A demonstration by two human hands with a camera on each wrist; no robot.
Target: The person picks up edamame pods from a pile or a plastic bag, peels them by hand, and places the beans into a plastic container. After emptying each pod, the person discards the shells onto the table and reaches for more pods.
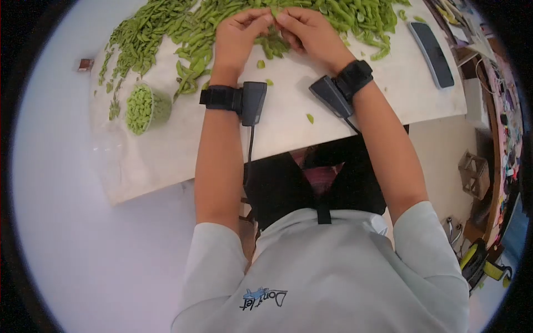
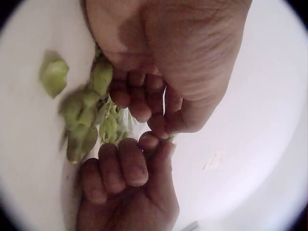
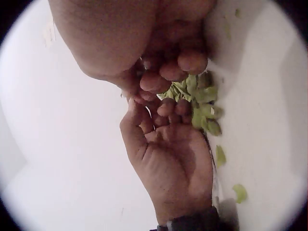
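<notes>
At the far side of the table, my left hand (image 1: 237, 41) and right hand (image 1: 317, 38) meet fingertip to fingertip. Between their thumbs and index fingers they pinch a small green bean pod (image 1: 274, 11), mostly hidden by the fingers. In the left wrist view, the other fingers of the right hand (image 2: 125, 192) curl loosely toward the palm. The left hand (image 3: 175, 154) shows its palm in the right wrist view. Just behind the hands lies a large pile of green bean pods (image 1: 194, 41), and some pods (image 2: 82, 120) lie right beneath the fingers.
A clear plastic cup (image 1: 162, 108) full of shelled green beans stands at the left of the white table (image 1: 183, 147). Loose bits of empty pod (image 1: 310, 118) lie near the front edge. A phone (image 1: 432, 54) rests at the right edge, beside a cluttered shelf.
</notes>
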